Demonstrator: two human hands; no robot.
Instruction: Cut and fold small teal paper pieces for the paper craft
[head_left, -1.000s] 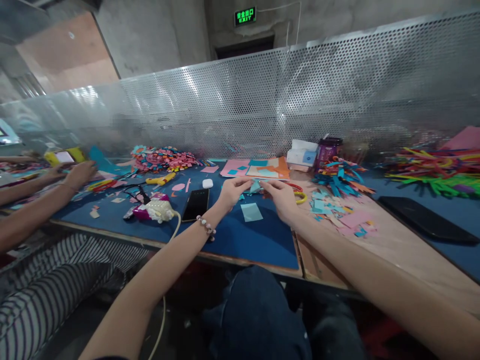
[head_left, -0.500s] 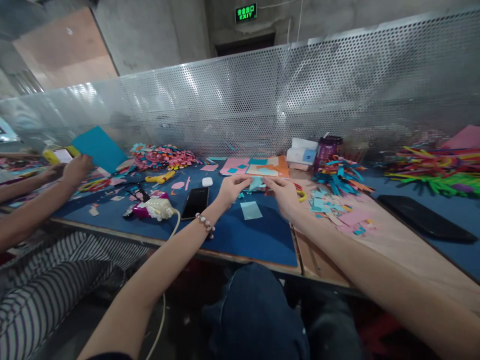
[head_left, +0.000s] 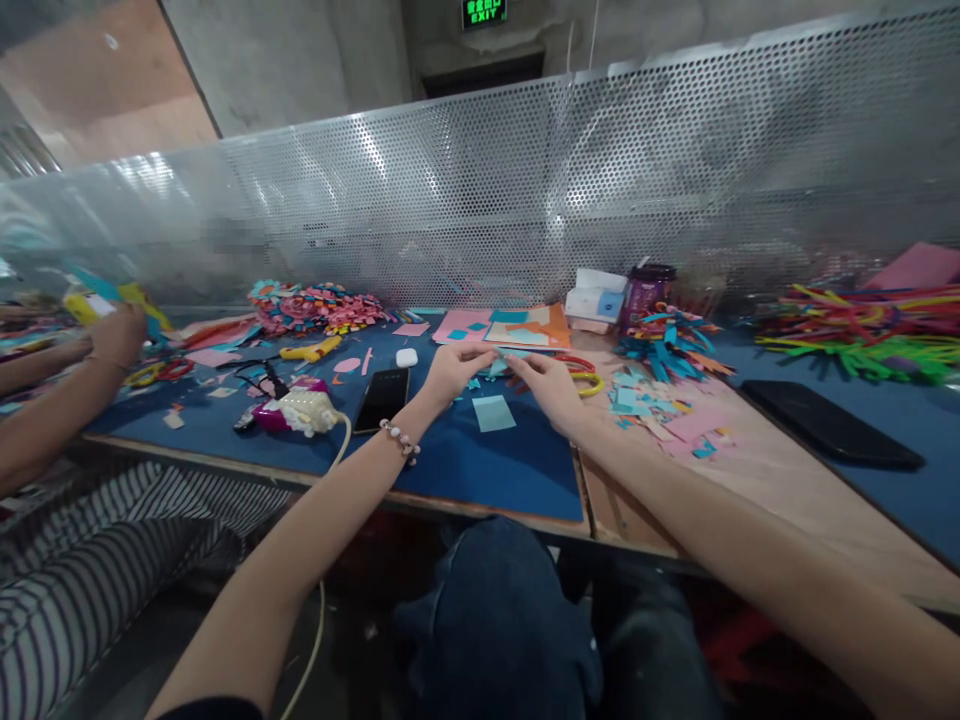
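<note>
My left hand (head_left: 453, 374) and my right hand (head_left: 546, 384) meet close together above the blue table. Their fingertips pinch a small light-blue piece of paper (head_left: 498, 367) between them, partly hidden by the fingers. Just below lies a pale blue paper square (head_left: 493, 413), flat on the table. Red and yellow scissors (head_left: 589, 382) lie beside my right hand, partly covered by it. Small blue scraps (head_left: 473, 384) lie near my left fingertips. Behind the hands are pink and orange sheets (head_left: 551, 326) with blue pieces on top.
A phone (head_left: 381, 401), a white earbud case (head_left: 406, 357) and a power strip (head_left: 298, 408) lie at left. Paper scraps (head_left: 637, 396), a tissue pack (head_left: 595, 299) and a black phone (head_left: 832, 422) are at right. A co-worker's hand (head_left: 120, 336) holds blue paper at far left.
The small paper piece, still between my fingertips, now appears folded or turned more edge-on. The co-worker's blue sheet has tilted and moved left. The whole view has shifted slightly.
</note>
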